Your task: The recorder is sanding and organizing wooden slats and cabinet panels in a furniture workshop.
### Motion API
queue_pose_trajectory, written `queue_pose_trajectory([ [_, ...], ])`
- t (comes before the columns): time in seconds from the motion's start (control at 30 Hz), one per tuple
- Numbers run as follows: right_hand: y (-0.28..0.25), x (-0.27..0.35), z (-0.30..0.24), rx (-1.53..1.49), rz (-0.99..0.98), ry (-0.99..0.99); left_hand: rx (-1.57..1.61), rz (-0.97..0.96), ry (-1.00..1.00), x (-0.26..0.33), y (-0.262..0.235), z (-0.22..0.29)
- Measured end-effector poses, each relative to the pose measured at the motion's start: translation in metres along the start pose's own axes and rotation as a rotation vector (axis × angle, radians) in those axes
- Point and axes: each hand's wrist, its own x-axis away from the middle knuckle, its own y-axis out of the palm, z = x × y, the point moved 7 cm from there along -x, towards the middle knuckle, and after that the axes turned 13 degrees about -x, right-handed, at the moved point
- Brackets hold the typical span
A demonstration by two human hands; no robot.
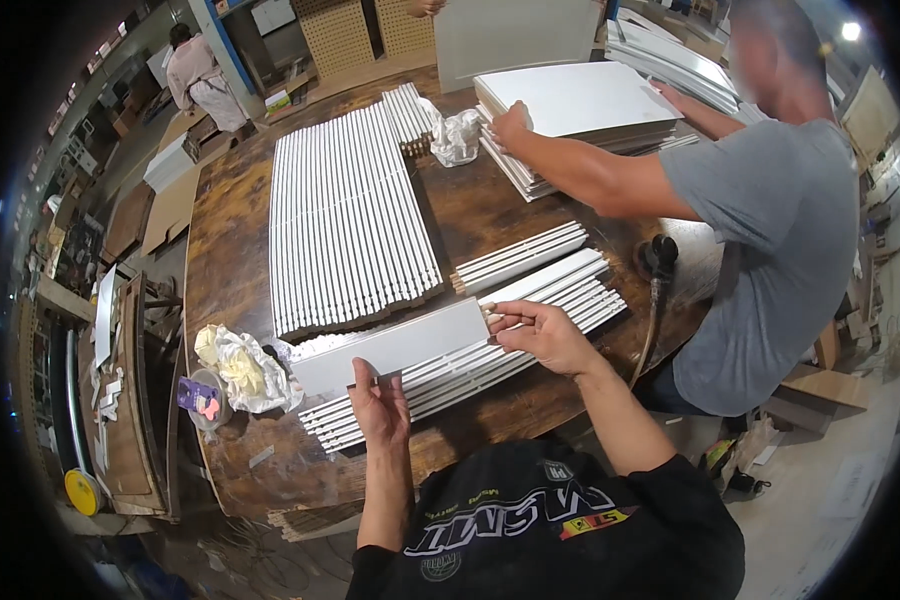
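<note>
A white rectangular panel [400, 345] is tilted up in front of me, above a stack of white slotted strips [440, 385]. My left hand [381, 405] grips its lower edge, thumb on the face and fingers behind. At the panel's right end my right hand [535, 335] is closed in a pinch. Whatever small piece lies between those fingertips is too small to name. Just beyond the right hand lies a shorter bundle of white strips [520, 255].
A wide row of white strips [345, 215] covers the table's [225, 250] left middle. Crumpled wrapping [245, 370] and a tub [205, 400] sit at the left edge. At right, a co-worker [780, 250] touches stacked white panels [580, 95]. A black plug with cable [658, 258] lies nearby.
</note>
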Motion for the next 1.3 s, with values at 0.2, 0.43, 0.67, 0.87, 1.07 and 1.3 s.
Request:
queue_pose_trajectory([
  [0.2,-0.002,0.002,0.016,-0.080,0.171,-0.055,0.008,0.013,0.034,0.007,0.005,0.001],
  [0.43,-0.008,0.002,0.020,-0.153,0.214,-0.041,0.020,0.013,0.037,0.008,0.013,-0.002],
  [0.67,-0.026,0.002,0.026,-0.039,-0.021,-0.017,-0.358,0.045,0.134,0.020,-0.003,0.014],
  [0.87,0.081,-0.016,0.011,-0.084,-0.340,0.198,-1.067,-0.624,0.296,0.076,0.092,0.019],
  [1.07,0.136,-0.036,0.014,-0.089,-0.342,0.062,-1.214,0.138,0.658,0.092,-0.026,0.041],
  [1.3,0.224,-0.072,-0.004,-0.521,-0.648,-0.147,-1.376,0.785,0.459,0.094,-0.190,0.038],
])
